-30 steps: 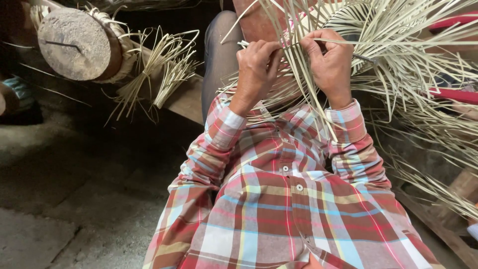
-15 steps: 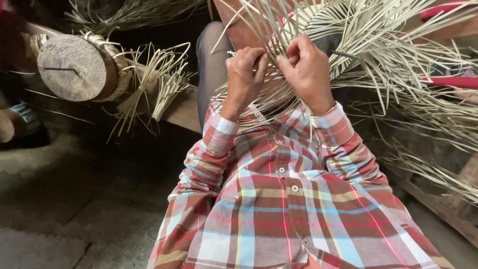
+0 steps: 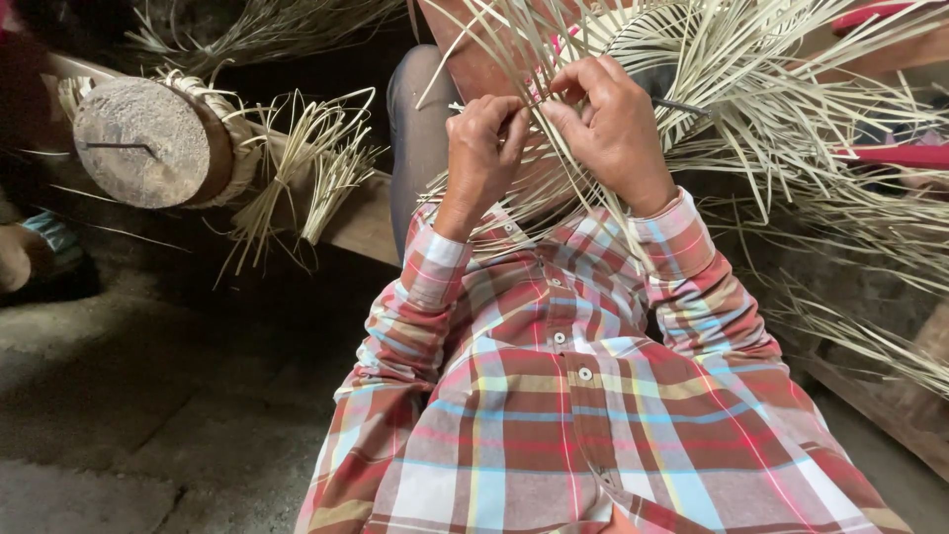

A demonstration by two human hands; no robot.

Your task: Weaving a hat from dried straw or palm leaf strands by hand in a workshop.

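Two hands work pale straw strands (image 3: 692, 89) into a woven piece (image 3: 647, 44) held up before the chest: the left hand (image 3: 482, 138) pinches one strand between thumb and curled fingers, the right hand (image 3: 615, 129) clamps its fingertips on the neighbouring strands. Keeping each strand flat and taut, snug against the last crossing, would likely tighten the weave. One round wooden block (image 3: 148, 143) sits to the left; loose strands are too many to count.

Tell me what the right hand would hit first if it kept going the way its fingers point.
The right hand points up and left toward the left hand. It would probably meet the pale straw strands pinched between them first, then the left hand's fingertips; depth is hard to judge.
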